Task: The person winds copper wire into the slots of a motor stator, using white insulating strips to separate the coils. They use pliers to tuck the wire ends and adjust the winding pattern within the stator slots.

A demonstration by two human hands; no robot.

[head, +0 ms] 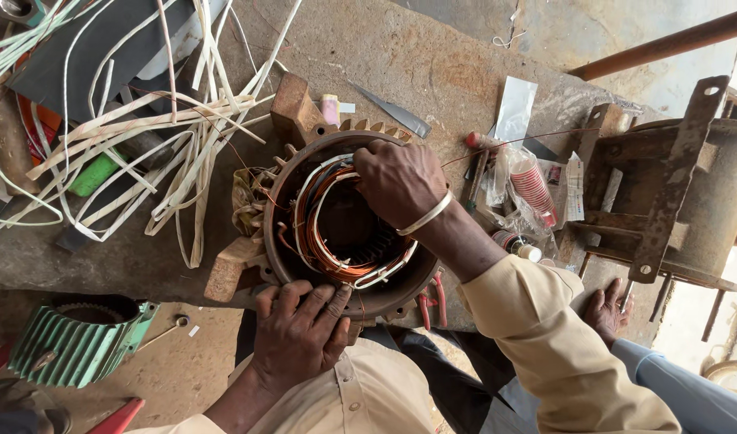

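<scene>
Your left hand lay low in the frame, palm down, fingers spread and pressed over the near rim of the motor stator, clasping nothing. That stator sat at the centre of the frame on the rough stone bench: a round, rusty brown iron housing with toothed fins along its upper edge and a blocky foot at the upper left and lower left. Inside its bore ran bright copper windings bundled with white insulating sleeves, looped around the left and lower wall, with dark slots showing at the lower right. Your right hand reached in from the right, a pale bangle on the wrist, fingers curled down onto the coil at the upper rim; whether they pinched a wire I could not tell. Loose white sleeving strips sprawled across the upper left. At lower left rested a green finned cover. Another person's hand rested at the lower right, beside a rusty metal frame.
</scene>
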